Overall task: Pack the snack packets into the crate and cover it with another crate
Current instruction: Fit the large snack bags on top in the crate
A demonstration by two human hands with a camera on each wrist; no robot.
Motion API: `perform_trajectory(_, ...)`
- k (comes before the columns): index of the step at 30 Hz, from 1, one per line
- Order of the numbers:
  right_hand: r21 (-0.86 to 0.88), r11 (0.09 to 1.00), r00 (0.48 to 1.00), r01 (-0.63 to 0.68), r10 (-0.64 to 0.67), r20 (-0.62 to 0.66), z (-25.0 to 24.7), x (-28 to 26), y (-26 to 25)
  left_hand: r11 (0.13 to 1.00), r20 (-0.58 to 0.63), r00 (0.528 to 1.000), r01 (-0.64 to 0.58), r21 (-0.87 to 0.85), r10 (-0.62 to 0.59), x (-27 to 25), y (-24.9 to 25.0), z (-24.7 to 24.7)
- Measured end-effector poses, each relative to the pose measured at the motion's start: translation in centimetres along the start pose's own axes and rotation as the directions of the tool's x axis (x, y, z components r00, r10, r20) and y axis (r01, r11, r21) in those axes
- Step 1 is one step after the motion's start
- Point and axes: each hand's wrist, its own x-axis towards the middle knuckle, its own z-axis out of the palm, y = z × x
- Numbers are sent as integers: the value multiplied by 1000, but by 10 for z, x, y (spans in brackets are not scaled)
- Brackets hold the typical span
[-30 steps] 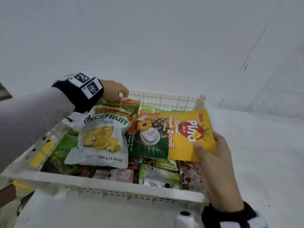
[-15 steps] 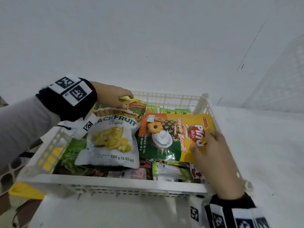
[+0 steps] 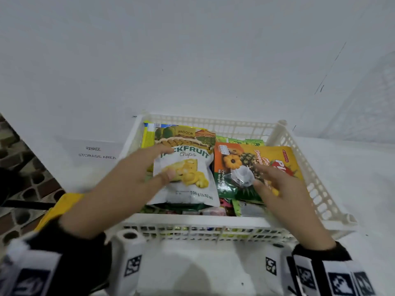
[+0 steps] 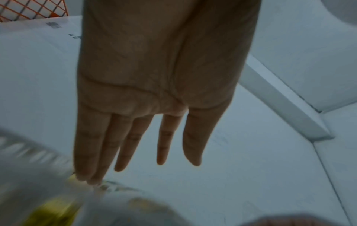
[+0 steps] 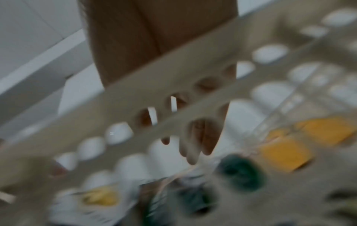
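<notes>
Filled with snack packets: a white lattice crate [image 3: 303,163] on a white surface [image 3: 352,189], against a white wall. On top at left, a white jackfruit chips bag [image 3: 188,180]; just right of it, a yellow-orange pineapple biscuit packet [image 3: 252,159]. Over the chips bag, the left hand [image 3: 136,178], fingers [image 4: 123,146] straight and spread, gripping nothing. Over the biscuit packet, the right hand [image 3: 284,193], fingers loose, holding nothing. Left of the crate, a "STORAGE AREA" sign [image 3: 97,155]. Far right, blurred, a second pale lattice crate [image 3: 372,99].
</notes>
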Motion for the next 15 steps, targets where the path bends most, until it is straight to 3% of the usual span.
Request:
perform_trajectory(3, 138, 990, 983, -14, -12, 184, 25, -7, -31, 986, 27, 997, 74, 146, -78, 2, -16, 23)
perform_trajectory(7, 72, 996, 929, 43, -67, 365, 50, -1, -56, 984, 134, 982, 112, 138, -131, 13, -31, 32)
perform_trajectory(12, 74, 997, 913, -23, -10, 407, 68, 11, -71, 992, 174, 978, 122, -20, -117, 22, -44, 33)
perform_trajectory(15, 91, 996, 939, -10, -22, 343, 70, 9, -68, 991, 58, 997, 64, -114, -58, 21, -48, 35)
